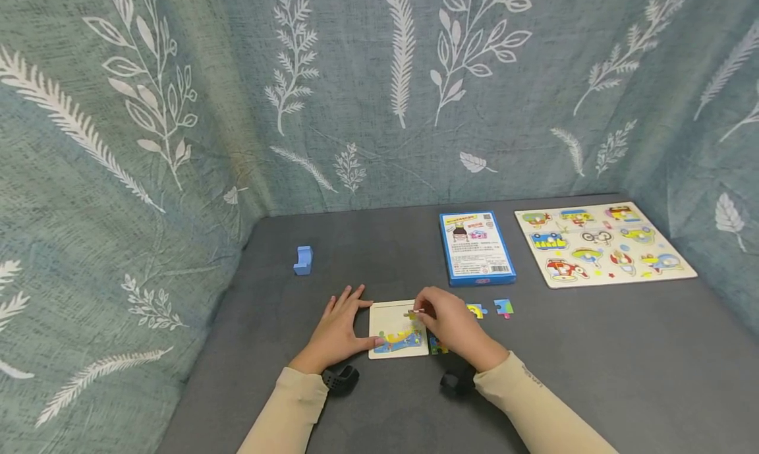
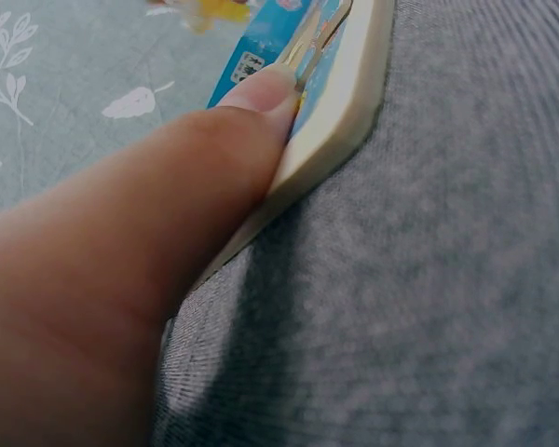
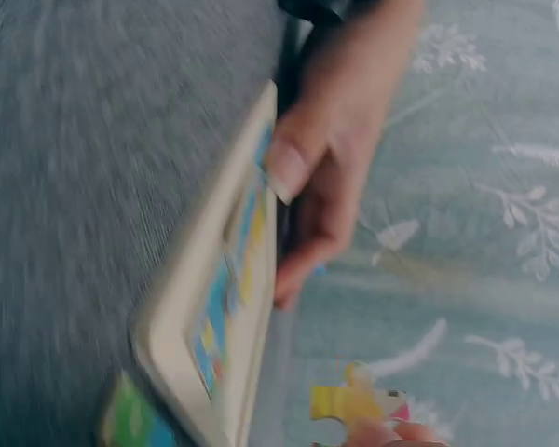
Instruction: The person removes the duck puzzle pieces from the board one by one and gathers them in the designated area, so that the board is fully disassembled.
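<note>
A small wooden jigsaw tray (image 1: 398, 305) lies before me, its lower part filled with joined blue and yellow pieces. My left hand (image 1: 337, 329) steadies it from the left, fingers spread. In the left wrist view the thumb (image 2: 261, 93) presses on the rim; the forefinger touches the upper left corner. Over the tray's upper right, my right hand (image 1: 453, 319) pinches a yellow jigsaw piece (image 3: 340, 402) between thumb and fingers. Loose beside the tray are a dark green and blue piece (image 1: 437, 346), partly under the right hand, a yellow piece (image 1: 476, 310) and a blue-green piece (image 1: 504, 307).
Behind the right hand lies a blue and white puzzle box (image 1: 479, 250). Farther right is a large wooden board (image 1: 599, 240) with vehicle pieces. A small light-blue block-like holder (image 1: 303, 260) stands back left. Patterned cloth (image 1: 367, 98) hangs round the grey table.
</note>
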The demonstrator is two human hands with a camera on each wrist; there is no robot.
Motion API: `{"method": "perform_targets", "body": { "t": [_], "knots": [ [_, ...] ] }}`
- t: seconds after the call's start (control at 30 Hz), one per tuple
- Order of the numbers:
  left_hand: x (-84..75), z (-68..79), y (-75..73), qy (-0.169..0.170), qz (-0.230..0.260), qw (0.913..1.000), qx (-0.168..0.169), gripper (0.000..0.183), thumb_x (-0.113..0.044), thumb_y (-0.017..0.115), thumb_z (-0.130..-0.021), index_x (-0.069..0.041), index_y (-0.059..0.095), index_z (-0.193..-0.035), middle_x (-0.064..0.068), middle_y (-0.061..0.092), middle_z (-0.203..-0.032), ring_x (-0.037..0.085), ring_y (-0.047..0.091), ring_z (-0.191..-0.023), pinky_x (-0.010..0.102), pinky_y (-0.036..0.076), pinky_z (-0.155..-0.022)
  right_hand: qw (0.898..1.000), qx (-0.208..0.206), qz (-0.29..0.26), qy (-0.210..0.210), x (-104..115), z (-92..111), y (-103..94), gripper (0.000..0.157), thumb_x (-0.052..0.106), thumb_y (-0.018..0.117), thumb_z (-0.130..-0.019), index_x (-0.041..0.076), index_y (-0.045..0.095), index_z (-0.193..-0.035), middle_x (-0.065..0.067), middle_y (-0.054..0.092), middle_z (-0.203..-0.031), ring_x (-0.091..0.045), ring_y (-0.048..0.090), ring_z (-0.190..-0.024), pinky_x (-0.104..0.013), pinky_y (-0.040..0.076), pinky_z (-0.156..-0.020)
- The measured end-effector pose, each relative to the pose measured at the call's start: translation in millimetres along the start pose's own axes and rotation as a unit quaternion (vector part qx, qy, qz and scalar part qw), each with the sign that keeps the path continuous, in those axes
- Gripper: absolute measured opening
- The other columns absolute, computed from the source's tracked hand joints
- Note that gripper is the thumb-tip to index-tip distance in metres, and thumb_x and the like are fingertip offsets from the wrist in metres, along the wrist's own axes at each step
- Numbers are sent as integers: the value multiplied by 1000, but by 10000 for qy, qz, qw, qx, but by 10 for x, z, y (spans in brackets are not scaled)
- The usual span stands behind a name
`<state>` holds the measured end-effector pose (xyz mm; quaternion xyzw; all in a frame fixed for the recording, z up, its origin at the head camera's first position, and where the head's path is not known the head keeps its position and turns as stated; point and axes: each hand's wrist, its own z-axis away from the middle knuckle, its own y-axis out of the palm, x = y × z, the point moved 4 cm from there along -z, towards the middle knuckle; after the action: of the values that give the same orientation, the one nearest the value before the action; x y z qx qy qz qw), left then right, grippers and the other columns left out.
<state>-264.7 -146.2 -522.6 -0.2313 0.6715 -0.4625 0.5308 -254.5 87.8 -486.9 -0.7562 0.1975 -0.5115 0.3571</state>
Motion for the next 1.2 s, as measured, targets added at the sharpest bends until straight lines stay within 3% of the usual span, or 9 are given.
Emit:
{"method": "perform_targets", "body": {
  "t": [0.27, 0.47, 0.63, 0.8, 1.03, 1.2],
  "knots": [
    [-2, 17, 5, -13, 34, 10000, 57, 87, -53, 86, -84, -6, 55, -150, 15, 27, -171, 37, 13, -159, 61, 5, -127, 9986, -410, -219, 240, -305, 247, -571, 17, 0, 82, -89, 11, 71, -96, 3, 70, -88, -11, 63, -75, -29, 55, -65],
    [6, 2, -7, -57, -25, 10000, 36, 87, -53, 86, -84, -5, 55, -150, 16, 27, -170, 37, 14, -159, 61, 6, -127, 9984, -21, -98, 557, -672, 615, -941, 10, 1, 82, -90, 6, 79, -98, 3, 72, -85, -9, 62, -72, -26, 53, -60],
    [1, 14, 6, -75, -24, 10000, 56, 86, -52, 87, -84, -6, 56, -149, 16, 28, -170, 38, 15, -159, 61, 7, -127, 9974, 204, 148, 669, -845, 903, -942, 11, 3, 83, -89, 7, 80, -98, 6, 65, -87, -3, 57, -71, -25, 50, -60],
    [4, 14, 25, -120, 16, 9999, 81, 86, -51, 87, -84, -7, 55, -150, 15, 26, -171, 37, 12, -160, 60, 4, -127, 9972, 264, 481, 511, -899, 1018, -860, 19, 6, 85, -87, 8, 82, -106, 4, 56, -94, -3, 47, -73, -25, 45, -60],
    [-13, -4, 36, -62, 24, 9999, 90, 87, -50, 87, -83, -5, 55, -150, 16, 27, -170, 38, 14, -159, 61, 6, -127, 9979, 203, 545, 275, -932, 1001, -829, 20, 4, 83, -88, 9, 82, -107, 3, 55, -98, -5, 49, -76, -26, 45, -63],
    [-19, -7, 34, -74, -59, 9999, 120, 87, -52, 87, -84, -5, 54, -151, 16, 26, -171, 37, 13, -159, 61, 5, -127, 9940, 191, 1064, -155, -768, 878, -853, 27, 4, 86, -86, 12, 81, -112, 2, 55, -99, -9, 55, -80, -29, 50, -67]
  ]
}}
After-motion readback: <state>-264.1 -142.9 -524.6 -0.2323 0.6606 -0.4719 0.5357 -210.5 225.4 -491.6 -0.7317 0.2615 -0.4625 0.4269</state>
